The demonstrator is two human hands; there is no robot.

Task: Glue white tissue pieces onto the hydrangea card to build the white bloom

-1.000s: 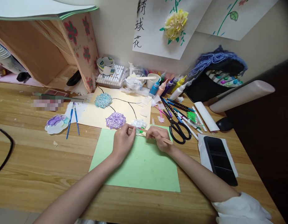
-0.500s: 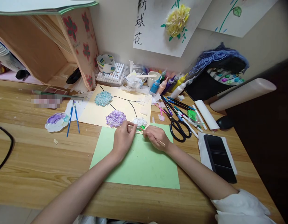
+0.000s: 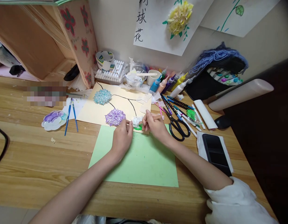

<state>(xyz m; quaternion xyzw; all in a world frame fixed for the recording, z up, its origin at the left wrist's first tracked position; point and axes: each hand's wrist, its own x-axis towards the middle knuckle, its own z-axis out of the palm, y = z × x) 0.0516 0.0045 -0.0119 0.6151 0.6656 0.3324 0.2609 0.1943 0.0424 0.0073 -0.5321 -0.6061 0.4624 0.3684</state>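
in the head view, the right hand point(image 3: 155, 125) is grasping a wooden stick point(image 3: 158, 117) between its thumb and fingers. the left hand point(image 3: 121, 137) has its thumb and forefinger close together; i cannot tell if something is pinched there. the white flower point(image 3: 137, 120) is between the fingertips of both hands, on the cream paper point(image 3: 90, 112), with a green patch point(image 3: 138, 127) at its near side. just beyond the left hand is the purple flower point(image 3: 115, 117). farther beyond the hands, a clear bowl point(image 3: 134, 83) contains white scraps point(image 3: 133, 77), and a flat craft stick point(image 3: 146, 74) lies across it. beside this bowl stands a white cup point(image 3: 150, 82). on its other side, a clear tray point(image 3: 106, 81) holds white markers point(image 3: 117, 71). beyond the right hand and to its right, a black pouch point(image 3: 196, 88) holds markers with coloured ends point(image 3: 225, 79). to the left of the left hand, a white palette point(image 3: 52, 127) contains purple and blue paint point(image 3: 52, 116).
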